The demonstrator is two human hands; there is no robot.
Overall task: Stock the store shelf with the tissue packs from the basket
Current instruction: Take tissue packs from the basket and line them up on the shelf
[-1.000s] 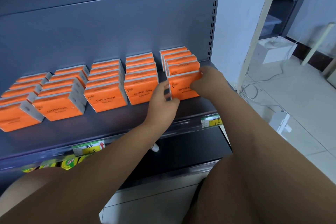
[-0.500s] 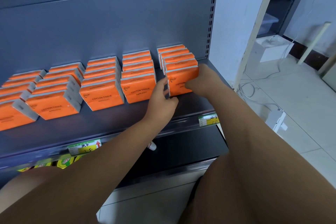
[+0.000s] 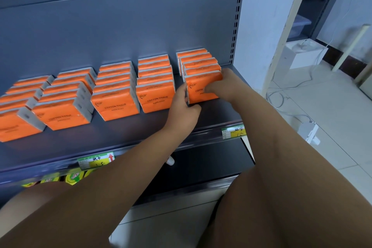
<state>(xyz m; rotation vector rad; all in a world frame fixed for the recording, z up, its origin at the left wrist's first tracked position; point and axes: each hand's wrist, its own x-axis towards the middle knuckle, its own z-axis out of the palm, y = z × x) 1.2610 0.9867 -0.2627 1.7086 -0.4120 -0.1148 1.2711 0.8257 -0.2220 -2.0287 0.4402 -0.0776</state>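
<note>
Lined up on the shelf (image 3: 120, 133): rows of orange tissue packs (image 3: 116, 106). Rightmost front pack (image 3: 198, 94) gripped by left hand (image 3: 184, 112) at its left edge, right hand (image 3: 225, 84) curled over its face.

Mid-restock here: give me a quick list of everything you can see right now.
tissue packs: five rows, about five deep, leftmost row partly cut off; orange with grey sides; upright on the shelf.
shelf: one; grey-blue; across the view.
price labels: two; green and yellow; on the shelf's front rail.
packaged goods: several; green-yellow; lower tier, bottom left.
box: one; white; on the floor, right.
cables: count unclear; white; on the floor, right.
left hand: holds the left edge of the rightmost row's front pack.
right hand: grips that pack's right side.
</note>
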